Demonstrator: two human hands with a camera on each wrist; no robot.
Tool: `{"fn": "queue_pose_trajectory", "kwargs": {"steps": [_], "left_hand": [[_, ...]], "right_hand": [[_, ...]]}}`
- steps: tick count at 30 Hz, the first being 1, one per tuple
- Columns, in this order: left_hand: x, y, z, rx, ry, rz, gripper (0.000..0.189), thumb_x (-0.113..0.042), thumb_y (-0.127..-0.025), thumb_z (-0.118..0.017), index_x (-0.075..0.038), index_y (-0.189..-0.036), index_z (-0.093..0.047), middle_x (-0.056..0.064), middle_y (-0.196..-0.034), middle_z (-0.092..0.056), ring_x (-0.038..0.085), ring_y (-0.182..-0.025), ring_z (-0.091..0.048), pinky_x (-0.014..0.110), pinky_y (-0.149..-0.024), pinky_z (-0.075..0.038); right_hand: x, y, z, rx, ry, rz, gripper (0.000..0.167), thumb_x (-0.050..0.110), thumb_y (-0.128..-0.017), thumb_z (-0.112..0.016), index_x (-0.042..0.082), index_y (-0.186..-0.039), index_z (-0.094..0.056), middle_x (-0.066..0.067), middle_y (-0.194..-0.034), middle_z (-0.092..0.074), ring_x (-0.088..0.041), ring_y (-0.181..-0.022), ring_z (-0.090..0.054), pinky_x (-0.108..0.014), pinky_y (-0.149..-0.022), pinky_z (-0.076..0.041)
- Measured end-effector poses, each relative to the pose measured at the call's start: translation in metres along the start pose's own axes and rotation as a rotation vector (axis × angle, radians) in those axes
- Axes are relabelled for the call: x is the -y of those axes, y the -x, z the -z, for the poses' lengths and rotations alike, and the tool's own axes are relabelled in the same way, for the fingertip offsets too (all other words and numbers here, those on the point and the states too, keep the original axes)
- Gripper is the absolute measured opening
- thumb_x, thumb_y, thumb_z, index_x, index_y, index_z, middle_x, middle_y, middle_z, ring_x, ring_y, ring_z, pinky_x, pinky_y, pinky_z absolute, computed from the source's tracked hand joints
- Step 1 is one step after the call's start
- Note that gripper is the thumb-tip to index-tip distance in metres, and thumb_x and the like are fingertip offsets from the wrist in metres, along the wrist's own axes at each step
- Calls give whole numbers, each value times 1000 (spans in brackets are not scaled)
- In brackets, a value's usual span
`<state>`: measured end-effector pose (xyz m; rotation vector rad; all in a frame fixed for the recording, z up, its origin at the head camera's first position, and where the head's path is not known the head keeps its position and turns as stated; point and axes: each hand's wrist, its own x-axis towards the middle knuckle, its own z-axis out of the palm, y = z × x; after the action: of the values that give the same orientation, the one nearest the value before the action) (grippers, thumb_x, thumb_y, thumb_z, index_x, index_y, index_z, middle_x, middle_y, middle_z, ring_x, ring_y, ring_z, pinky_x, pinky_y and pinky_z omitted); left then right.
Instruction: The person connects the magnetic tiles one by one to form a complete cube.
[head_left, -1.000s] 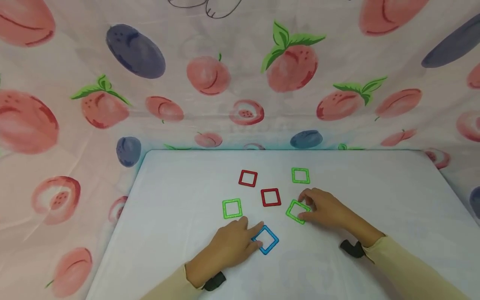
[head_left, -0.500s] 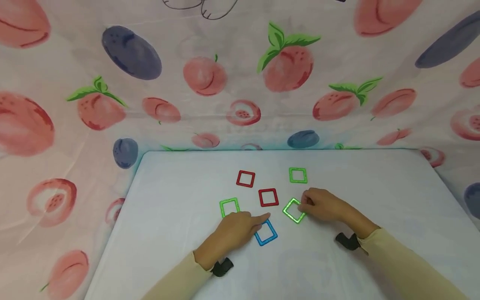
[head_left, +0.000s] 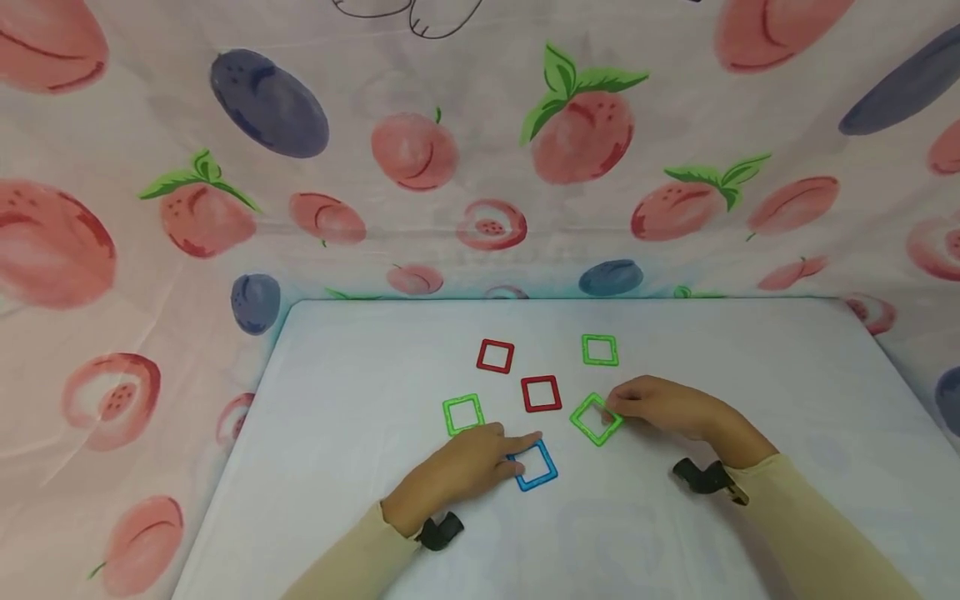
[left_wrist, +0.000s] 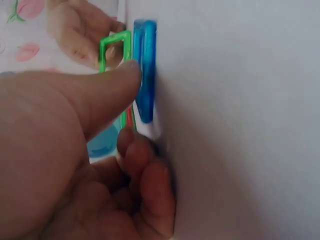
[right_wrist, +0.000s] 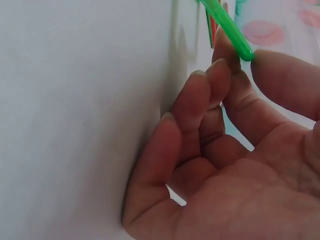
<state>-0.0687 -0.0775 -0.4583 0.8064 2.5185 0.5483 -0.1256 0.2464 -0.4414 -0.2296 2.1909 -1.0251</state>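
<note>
My left hand [head_left: 461, 467] holds a blue square frame [head_left: 536, 465] by its edges on the white table. Its thumb [left_wrist: 112, 95] rests against the frame in the left wrist view. The index finger lies along the top edge, and the other fingers are curled under the palm. My right hand [head_left: 667, 410] pinches the right corner of a green square frame [head_left: 597, 419] between thumb and fingers. In the right wrist view that green frame [right_wrist: 227, 27] is tilted off the table, its corner at the thumb tip.
Two red square frames [head_left: 496, 356] lie beyond the hands, near the middle. One green square frame [head_left: 600, 350] lies at the back right, another green square frame [head_left: 462, 413] just beyond my left hand. A fruit-print cloth [head_left: 420, 225] rises behind the white table [head_left: 360, 358].
My left hand has moved slightly forward and turned the blue frame from diamond-wise to nearly square-on. My right hand has shifted its grip to the green frame's right corner and tilted it up.
</note>
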Motion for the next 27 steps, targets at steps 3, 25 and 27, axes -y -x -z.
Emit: {"fn": "queue_pose_trajectory", "kwargs": {"steps": [3,25,27], "left_hand": [[3,1,1,14,18,-24,53,-33,-101,-65,-40,-151,-49,-6,-90,-55,8,-78,-49,21,-70,-42],[2,2,1,24,43,4,52,-31,-99,-67,-39,-148,-52,-3,-91,-57,8,-75,-49,22,-68,-43],[3,1,1,24,42,3,52,-31,-100,-67,-39,-148,-52,-3,-91,-57,8,-76,-49,22,-68,-43]], "right_hand": [[-3,3,2,35,-86,16,26,27,-105,-57,4,-105,-71,-8,-94,-54,-21,-94,-46,-34,-77,-38],[11,7,-31,24,-151,42,27,27,-104,-60,4,-106,-75,-6,-102,-65,-25,-109,-48,-39,-92,-39],[13,7,-33,11,-141,36,26,27,-104,-59,6,-106,-75,-5,-103,-65,-24,-110,-48,-39,-92,-39]]}}
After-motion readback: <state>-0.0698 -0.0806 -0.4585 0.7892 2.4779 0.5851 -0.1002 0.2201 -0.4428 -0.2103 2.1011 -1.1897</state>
